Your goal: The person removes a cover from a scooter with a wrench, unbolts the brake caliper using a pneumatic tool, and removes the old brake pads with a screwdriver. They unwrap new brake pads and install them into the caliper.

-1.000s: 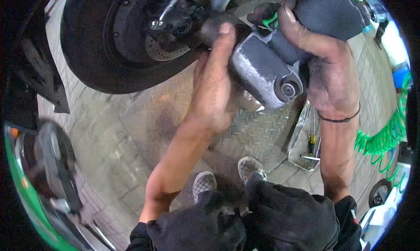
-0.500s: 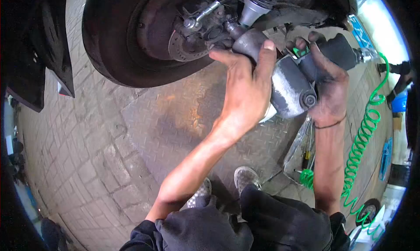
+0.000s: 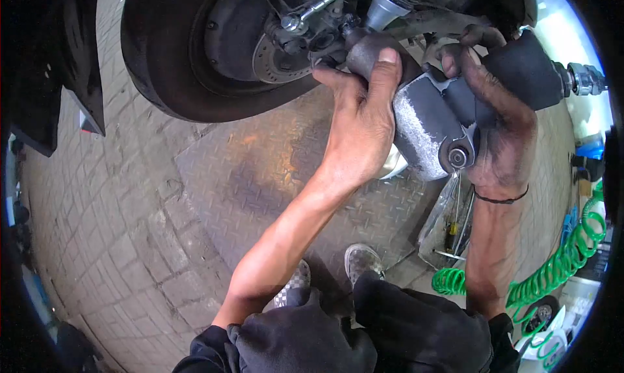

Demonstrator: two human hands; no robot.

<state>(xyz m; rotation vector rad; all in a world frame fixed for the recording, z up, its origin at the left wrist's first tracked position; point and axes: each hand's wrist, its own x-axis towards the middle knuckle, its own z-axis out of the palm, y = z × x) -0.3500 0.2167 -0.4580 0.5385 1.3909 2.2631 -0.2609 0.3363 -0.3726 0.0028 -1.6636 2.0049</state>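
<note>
An air impact wrench [image 3: 422,129], dark with a worn pale patch, is held in both hands. My left hand [image 3: 361,123] wraps its front end, thumb on top. Closed round the handle is my right hand [image 3: 500,139], smeared with grime; its fingers partly hide the trigger area. The wrench nose points at the brake and fork parts of a wheel [image 3: 169,100]. Whether its tip sits on a fastener is hard to see. Beside the nose are a brake disc [image 3: 279,64], a silver hose fitting [image 3: 318,8] and a fork leg [image 3: 388,10].
Under the wheel lies a rusty tread plate [image 3: 273,178] on paving bricks [image 3: 136,223]. A coiled green air hose [image 3: 552,279] hangs at the right, behind my right forearm. Tools, including a yellow-handled one [image 3: 452,229], lie near my feet. Dark bodywork [image 3: 39,67] stands at the left.
The wrench's handle end and my right hand have shifted right and slightly toward me. The green hose has swung right and bunched lower. My left hand keeps its grip, moved slightly.
</note>
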